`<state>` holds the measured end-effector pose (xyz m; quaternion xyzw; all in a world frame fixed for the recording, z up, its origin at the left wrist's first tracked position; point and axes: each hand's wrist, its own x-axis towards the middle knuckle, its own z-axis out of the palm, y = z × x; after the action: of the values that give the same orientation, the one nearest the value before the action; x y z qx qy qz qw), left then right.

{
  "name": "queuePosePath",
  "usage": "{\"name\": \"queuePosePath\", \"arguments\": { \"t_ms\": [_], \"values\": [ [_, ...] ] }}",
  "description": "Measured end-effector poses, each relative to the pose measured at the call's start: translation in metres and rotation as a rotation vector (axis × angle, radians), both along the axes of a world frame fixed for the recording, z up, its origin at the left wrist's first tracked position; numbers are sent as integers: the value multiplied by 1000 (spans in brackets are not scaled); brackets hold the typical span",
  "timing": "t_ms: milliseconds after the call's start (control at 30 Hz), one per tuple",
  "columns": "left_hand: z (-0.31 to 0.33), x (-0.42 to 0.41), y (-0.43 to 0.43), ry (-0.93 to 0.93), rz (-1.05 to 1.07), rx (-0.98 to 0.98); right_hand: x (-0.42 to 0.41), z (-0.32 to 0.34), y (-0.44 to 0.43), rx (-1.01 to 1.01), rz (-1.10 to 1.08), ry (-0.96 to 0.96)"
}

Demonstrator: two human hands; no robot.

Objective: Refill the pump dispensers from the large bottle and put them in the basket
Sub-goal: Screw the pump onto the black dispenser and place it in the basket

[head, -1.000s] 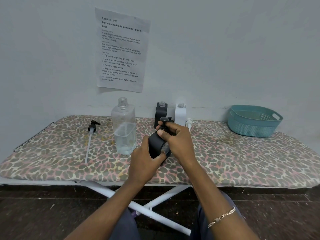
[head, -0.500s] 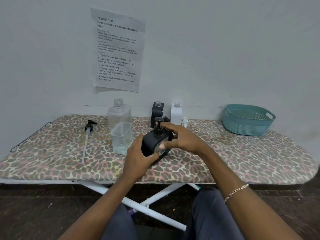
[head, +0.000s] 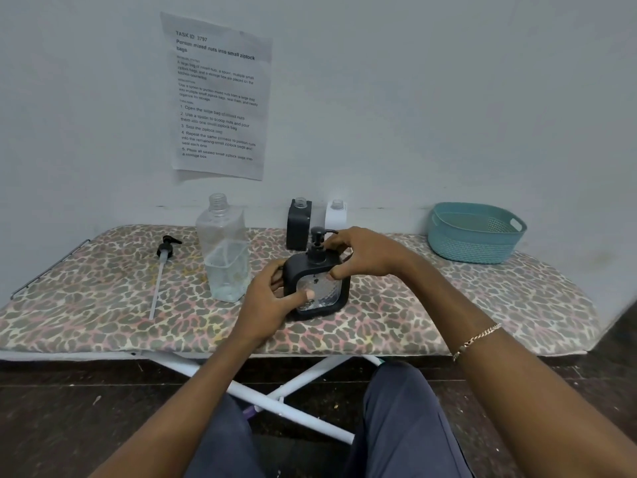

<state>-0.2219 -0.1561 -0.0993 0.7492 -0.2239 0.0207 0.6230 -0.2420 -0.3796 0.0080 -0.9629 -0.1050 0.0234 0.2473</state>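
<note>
Two hands on one dispenser. The black square pump dispenser with clear front window (head: pixel 315 288) stands upright near the front edge of the leopard-print padded board (head: pixel 448 305), about mid-length. Grip: left hand (head: pixel 272 301) clasps its left side, thumb across the window; right hand (head: pixel 362 255) curls over the top right shoulder, fingers beside the pump collar.

Step, likely: seating or tightening the pump after filling. The next move calls for a firm, upright lift to the teal perforated plastic basket (head: pixel 475 232) at the far right corner.

An uncapped black dispenser (head: pixel 298 224) and an uncapped white dispenser (head: pixel 336 215) stand at the back edge. The large clear plastic bottle (head: pixel 225 250) stands to the left.
</note>
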Motion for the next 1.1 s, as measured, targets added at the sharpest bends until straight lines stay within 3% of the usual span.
{"name": "queuePosePath", "arguments": {
  "t_ms": [200, 700, 1100],
  "values": [
    [31, 11, -33, -76, -52, 76, -8, 29, -37, -87, -11, -30],
    [145, 78, -219, -303, -174, 161, -22, 118, -196, 40, -387, -271],
    [140, 113, -380, -173, -81, 212, 3, 108, -314, 18, -721, -346]
  ]
}}
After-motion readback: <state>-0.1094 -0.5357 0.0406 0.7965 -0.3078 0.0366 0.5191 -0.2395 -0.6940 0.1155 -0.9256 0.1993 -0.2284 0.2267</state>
